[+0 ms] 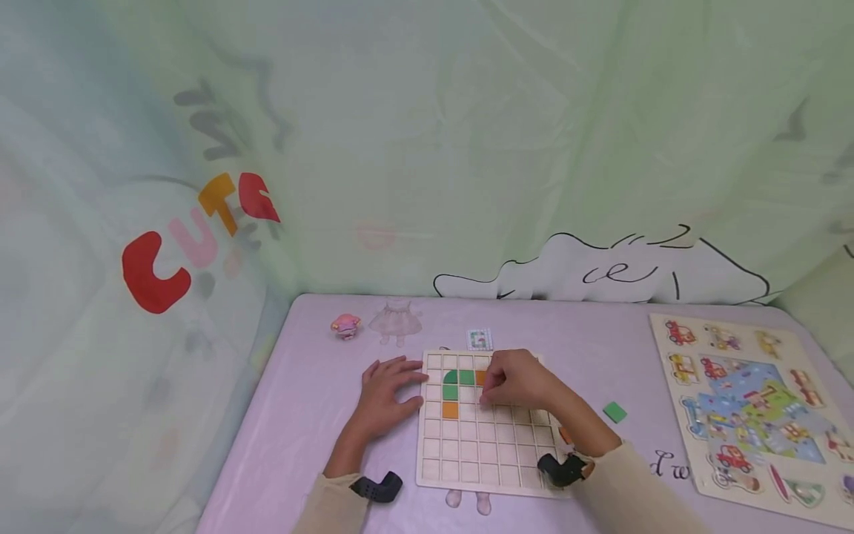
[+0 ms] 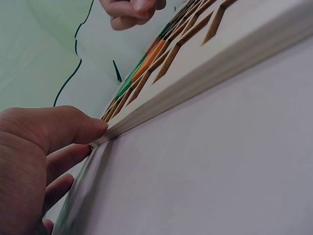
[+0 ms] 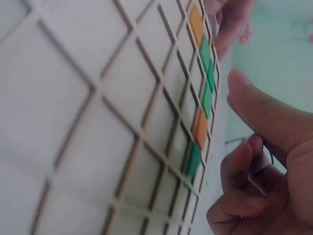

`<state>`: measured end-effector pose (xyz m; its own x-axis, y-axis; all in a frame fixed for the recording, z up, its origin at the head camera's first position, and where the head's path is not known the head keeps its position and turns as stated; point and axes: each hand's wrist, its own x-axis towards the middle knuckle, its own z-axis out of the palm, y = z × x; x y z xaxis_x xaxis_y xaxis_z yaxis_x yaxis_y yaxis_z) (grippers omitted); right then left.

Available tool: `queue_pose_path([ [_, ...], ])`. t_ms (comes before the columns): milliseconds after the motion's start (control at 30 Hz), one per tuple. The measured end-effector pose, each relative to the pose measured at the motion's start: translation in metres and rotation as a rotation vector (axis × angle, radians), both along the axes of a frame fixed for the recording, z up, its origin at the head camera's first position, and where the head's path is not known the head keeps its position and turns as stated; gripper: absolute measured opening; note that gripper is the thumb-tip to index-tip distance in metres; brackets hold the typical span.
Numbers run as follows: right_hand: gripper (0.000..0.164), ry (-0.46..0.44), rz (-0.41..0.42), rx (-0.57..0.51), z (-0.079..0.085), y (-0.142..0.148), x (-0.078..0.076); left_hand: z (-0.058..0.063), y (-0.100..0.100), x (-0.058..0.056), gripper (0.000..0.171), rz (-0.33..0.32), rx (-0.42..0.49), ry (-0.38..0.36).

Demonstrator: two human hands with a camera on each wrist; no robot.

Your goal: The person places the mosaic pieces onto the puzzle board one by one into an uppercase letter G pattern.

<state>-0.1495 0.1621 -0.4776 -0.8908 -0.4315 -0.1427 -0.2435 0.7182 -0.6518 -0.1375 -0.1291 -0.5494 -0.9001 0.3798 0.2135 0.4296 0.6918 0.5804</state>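
A wooden grid board (image 1: 460, 450) lies on the table. Several green and orange tiles sit in its cells, among them a rounded green tile (image 1: 451, 377) and an orange tile (image 1: 450, 409). My left hand (image 1: 387, 397) has its fingers spread at the board's left edge; the thumb (image 2: 90, 128) touches the edge. Above the grid, my right hand (image 1: 520, 380) has thumb and index finger brought together and the other fingers curled. No tile shows between them. In the right wrist view, a green tile (image 3: 193, 160) sits in a cell beside that hand.
Right of the board lies a loose green tile (image 1: 614, 412); an orange piece (image 1: 565, 434) shows by the right forearm. Behind the board is a small pattern card (image 1: 480, 340). A pink figurine (image 1: 345, 326) stands far left, and a vehicle picture puzzle (image 1: 694, 371) lies far right.
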Motion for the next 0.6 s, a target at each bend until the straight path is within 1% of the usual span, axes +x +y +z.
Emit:
queue_pose_path([
  [100,0.018,-0.050,-0.013,0.001,0.005,0.016,-0.001,0.000,-0.001,0.001,0.034,0.004,-0.007,0.002],
  [233,0.015,-0.089,-0.040,0.009,0.011,0.041,-0.002,0.000,-0.001,0.001,0.034,0.004,-0.003,0.005],
  [500,0.011,-0.092,-0.082,0.073,0.014,0.092,0.002,-0.003,-0.003,0.000,0.034,0.011,-0.021,0.003],
  [600,0.010,-0.080,-0.080,0.099,0.016,0.112,0.005,-0.003,-0.002,0.000,0.034,0.013,-0.021,0.006],
])
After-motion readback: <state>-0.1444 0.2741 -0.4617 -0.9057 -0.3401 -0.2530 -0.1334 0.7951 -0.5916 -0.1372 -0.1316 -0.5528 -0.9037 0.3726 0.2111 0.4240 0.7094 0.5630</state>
